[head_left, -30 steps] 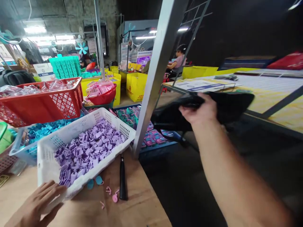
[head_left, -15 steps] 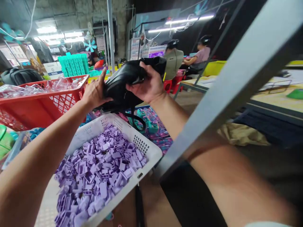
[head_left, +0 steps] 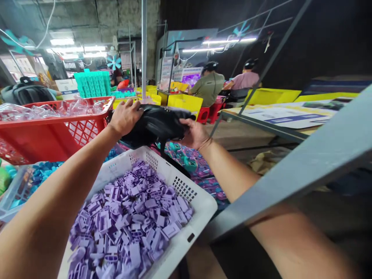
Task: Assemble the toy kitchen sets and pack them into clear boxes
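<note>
A black bag (head_left: 158,123) with a dangling strap is held between my hands, just beyond the far corner of a white crate (head_left: 203,197). My left hand (head_left: 125,117) grips its left end from above, fingers bent over the top. At the other end, my right hand (head_left: 195,134) has its thumb on top and the remaining fingers partly hidden. Light purple plastic parts (head_left: 133,217) fill the crate below my forearms. Behind and under the bag lie plastic-wrapped pink and teal pieces (head_left: 188,159).
A slanting grey metal bar (head_left: 290,166) crosses my right forearm. To the left stand a red crate (head_left: 52,135) of clear plastic pieces and a clear bin (head_left: 17,193) with blue parts. Two people sit farther back, near yellow bins (head_left: 184,104) and a table (head_left: 290,116).
Both hands have lowered the bag, and it now looks flatter and more level. My right hand has shifted to its right end. The view has turned slightly.
</note>
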`<state>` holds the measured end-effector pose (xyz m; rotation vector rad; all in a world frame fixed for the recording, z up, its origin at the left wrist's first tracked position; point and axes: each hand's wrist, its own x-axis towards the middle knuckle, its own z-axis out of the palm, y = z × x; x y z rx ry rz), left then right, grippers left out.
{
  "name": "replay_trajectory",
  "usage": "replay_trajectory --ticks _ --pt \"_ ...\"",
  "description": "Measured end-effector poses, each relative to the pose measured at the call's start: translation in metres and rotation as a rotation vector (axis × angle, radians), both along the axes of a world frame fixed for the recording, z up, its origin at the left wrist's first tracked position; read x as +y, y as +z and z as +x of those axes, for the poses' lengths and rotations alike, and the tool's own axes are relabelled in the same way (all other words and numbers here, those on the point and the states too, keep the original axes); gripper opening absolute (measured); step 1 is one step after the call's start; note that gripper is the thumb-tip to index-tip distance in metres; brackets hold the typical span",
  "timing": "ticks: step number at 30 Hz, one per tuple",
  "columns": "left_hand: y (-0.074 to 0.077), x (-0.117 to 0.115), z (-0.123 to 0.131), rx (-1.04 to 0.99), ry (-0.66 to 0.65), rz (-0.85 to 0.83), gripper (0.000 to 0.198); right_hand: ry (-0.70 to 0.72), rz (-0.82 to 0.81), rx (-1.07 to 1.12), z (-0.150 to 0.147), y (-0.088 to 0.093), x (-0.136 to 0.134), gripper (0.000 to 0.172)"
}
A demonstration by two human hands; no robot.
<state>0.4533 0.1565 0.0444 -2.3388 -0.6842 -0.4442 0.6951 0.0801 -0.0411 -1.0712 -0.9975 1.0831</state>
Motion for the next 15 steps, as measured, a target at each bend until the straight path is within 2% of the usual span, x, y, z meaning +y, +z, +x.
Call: replay_trajectory --ticks 3,4,6,9,12,15 --pt "-0.026 0.005 -0.003 0.15 0.035 -0.082 0.037 -0.097 -0.374 -0.213 0.012 -0.023 -0.004 0.027" --pt "-0.034 0.004 -0.004 0.189 0.071 -0.125 0.037 -0.155 -0.453 -0.28 0.018 -0.029 -0.005 0.028" --pt "-0.045 0.001 -0.005 0.219 0.148 -0.214 0.035 -0.292 -0.475 -0.35 0.028 -0.039 -0.006 0.037" --pt "-0.051 -0.004 -0.007 0.186 0.197 -0.302 0.036 -0.363 -0.304 -0.372 0.031 -0.049 -0.002 0.057" --pt "-0.05 -0.003 -0.009 0.215 0.219 -0.343 0.04 -0.186 -0.15 -0.431 0.012 -0.059 0.006 0.06" --pt "-0.049 0.003 -0.01 0.349 0.255 -0.376 0.041 0.088 -0.15 -0.465 -0.013 -0.071 0.011 0.058"
